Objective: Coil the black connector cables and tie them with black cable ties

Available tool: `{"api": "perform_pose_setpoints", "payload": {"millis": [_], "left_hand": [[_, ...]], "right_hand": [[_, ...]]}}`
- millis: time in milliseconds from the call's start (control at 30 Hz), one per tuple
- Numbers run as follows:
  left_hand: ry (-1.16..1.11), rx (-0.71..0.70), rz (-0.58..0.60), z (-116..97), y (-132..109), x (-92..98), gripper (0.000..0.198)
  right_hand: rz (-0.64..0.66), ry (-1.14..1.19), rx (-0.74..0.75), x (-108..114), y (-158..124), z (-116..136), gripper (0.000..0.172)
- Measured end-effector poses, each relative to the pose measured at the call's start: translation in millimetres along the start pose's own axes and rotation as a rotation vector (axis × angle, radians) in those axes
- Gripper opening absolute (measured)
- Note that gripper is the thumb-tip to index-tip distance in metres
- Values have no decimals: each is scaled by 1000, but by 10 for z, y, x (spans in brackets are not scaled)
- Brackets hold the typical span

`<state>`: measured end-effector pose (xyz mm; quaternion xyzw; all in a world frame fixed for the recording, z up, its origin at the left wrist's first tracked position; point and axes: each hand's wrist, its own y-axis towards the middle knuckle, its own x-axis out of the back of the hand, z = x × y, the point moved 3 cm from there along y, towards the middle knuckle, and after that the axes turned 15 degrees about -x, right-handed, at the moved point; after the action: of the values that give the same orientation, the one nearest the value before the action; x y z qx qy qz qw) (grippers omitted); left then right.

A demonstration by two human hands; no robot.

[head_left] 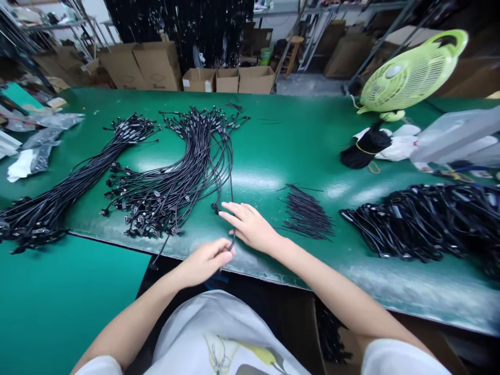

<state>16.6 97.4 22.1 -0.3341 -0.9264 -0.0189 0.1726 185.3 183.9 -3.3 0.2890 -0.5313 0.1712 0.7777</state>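
Here's the left hand, fingers curled in tight around a single black cable, and that cable runs straight up off the counter's front edge into the big fanned bundle of black cables. The right hand is open, fingers spread and reaching out palm-down over the green counter, with its fingertips just beside the bundle's lower strands. It's not gripping anything that I can see!

That bundle lies right in front of the hands, its connector ends bunched toward the front and far ends. Just to its left sits a second long bundle of black cables, running off toward the left edge of the counter, with grey plastic bags past it. To the right of the hands there's a neat fan of short black wires, and beyond that a big glossy heap of black cables piled toward the right side.

Further back on the right, a black bundle tied with yellow string rests on white plastic, next to a lime-green fan tilted on the counter and a translucent plastic bin. Cardboard boxes line up along the far side, and a flat green board sits low at the front left.
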Motion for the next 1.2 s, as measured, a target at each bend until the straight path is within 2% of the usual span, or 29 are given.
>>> {"api": "perform_pose_setpoints", "payload": {"millis": [33, 100, 133, 233, 300, 367, 433, 500, 567, 633, 700, 733, 767, 833, 867, 900, 967, 1000, 1033, 1067, 1133, 1167, 1200], "left_hand": [[-176, -11, 14, -111, -153, 22, 20], [-425, -20, 0, -231, -458, 164, 22], [-515, -13, -61, -219, -589, 277, 24], [-613, 45, -395, 56, -837, 632, 23], [-606, 68, -565, 274, -895, 746, 21], [-673, 57, -645, 403, -910, 747, 24], [-805, 20, -678, 428, -922, 711, 26], [-900, -23, -722, 389, -956, 708, 29], [-935, -49, -767, 338, -1017, 738, 34], [-925, -78, -760, 291, -1089, 775, 41], [-887, -140, -712, 242, -1168, 809, 46], [-859, -170, -684, 217, -1211, 824, 47], [-819, -190, -662, 194, -1257, 838, 46], [-709, -190, -625, 156, -1349, 864, 40], [-641, -186, -603, 139, -1391, 874, 36], [-582, -195, -572, 119, -1427, 881, 33], [-502, -289, -559, 68, -1488, 906, 29], [-486, -351, -584, 42, -1517, 928, 28], [-484, -407, -639, 21, -1548, 961, 27], [-497, -449, -723, 7, -1583, 1005, 27], [-569, -480, -920, 5, -1651, 1109, 29], [-610, -479, -1013, 11, -1676, 1156, 29], [-631, -475, -1090, 14, -1688, 1190, 25]], "right_hand": [[7, -9, 17, -15, 131, -35, 35], [-4, -41, -80, 90, 411, -296, 23], [-56, -61, -211, 206, 547, -488, 21], [-155, -73, -353, 599, 879, -848, 24], [-193, -44, -348, 813, 1050, -808, 29], [-193, -19, -320, 976, 1189, -603, 32], [-143, -53, -347, 1107, 1282, -374, 33], [-104, -115, -392, 1207, 1297, -187, 35], [-171, -142, -365, 1258, 1234, -33, 38], [-193, -185, -202, 1193, 1150, 86, 38], [-66, -282, -53, 1031, 1107, 97, 36], [-9, -320, -50, 961, 1109, 45, 33], [-9, -334, -106, 926, 1123, -34, 30], [-169, -290, -307, 958, 1137, -195, 28], [-237, -258, -373, 983, 1122, -236, 30], [-246, -236, -383, 993, 1099, -236, 30], [-101, -211, -290, 976, 1046, -155, 27], [-35, -194, -245, 990, 1019, -117, 26], [-32, -174, -230, 1046, 999, -107, 26], [-88, -156, -248, 1142, 985, -134, 27], [-279, -150, -344, 1385, 950, -268, 34], [-330, -190, -396, 1471, 917, -335, 35], [-316, -248, -432, 1499, 868, -370, 33]]}}
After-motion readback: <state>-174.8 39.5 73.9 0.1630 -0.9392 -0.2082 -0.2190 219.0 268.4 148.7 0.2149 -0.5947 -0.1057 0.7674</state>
